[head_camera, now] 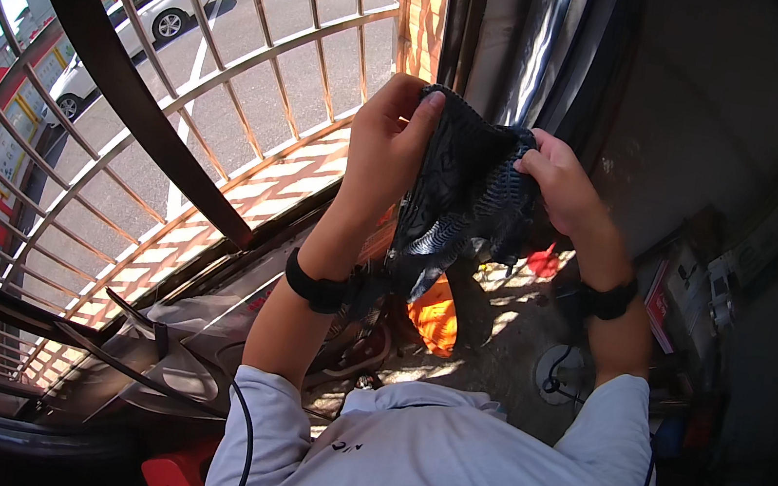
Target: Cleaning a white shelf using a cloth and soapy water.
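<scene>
A dark, patterned piece of fabric (471, 180) is stretched between my two raised hands, above and ahead of my white shirt. My left hand (397, 122) pinches its upper left corner, thumb over the edge. At the upper right edge, my right hand (556, 176) grips a bunched part between thumb and fingers. The cloth hangs down in folds, with bluish striped markings catching the sun. Black bands with cables circle both of my forearms. What kind of garment or cloth it is, I cannot tell.
Metal window bars (275, 47) curve along the left, with parked cars outside. Below the fabric lie an orange object (437, 316) and a red one (543, 261). A red stool-like object (178, 473) is at lower left. Boxes and clutter (690, 305) stand at right.
</scene>
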Motion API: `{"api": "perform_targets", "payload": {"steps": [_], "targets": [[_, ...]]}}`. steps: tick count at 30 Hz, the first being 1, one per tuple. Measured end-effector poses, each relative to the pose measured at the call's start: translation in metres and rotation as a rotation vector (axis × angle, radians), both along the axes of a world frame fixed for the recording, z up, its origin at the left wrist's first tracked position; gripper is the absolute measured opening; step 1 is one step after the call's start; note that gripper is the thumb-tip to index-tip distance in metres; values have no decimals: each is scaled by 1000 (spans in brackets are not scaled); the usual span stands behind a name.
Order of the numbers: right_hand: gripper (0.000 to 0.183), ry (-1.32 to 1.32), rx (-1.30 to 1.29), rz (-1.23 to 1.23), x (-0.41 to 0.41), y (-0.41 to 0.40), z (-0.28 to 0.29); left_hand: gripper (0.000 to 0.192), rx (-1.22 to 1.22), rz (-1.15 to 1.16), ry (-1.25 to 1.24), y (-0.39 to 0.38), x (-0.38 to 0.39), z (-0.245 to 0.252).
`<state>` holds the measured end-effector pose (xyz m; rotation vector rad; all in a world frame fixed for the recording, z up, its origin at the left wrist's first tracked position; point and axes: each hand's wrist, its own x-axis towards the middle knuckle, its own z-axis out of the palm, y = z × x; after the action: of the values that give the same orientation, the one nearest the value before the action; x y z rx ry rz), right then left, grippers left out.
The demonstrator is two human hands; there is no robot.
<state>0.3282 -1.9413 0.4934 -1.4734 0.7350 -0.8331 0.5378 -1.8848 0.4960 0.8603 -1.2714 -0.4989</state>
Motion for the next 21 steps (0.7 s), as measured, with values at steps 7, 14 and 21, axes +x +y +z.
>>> {"api": "perform_targets", "payload": {"steps": [7, 14, 21], "targets": [[34, 416, -414, -105, -20, -13, -34, 15, 88, 68, -207, 5, -20, 15], [46, 338, -23, -20, -25, -17, -24, 17, 200, 145, -326, 22, -35, 8], [33, -181, 491, 151, -16, -15, -11, 14, 221, 146, -334, 57, -40, -45]]}}
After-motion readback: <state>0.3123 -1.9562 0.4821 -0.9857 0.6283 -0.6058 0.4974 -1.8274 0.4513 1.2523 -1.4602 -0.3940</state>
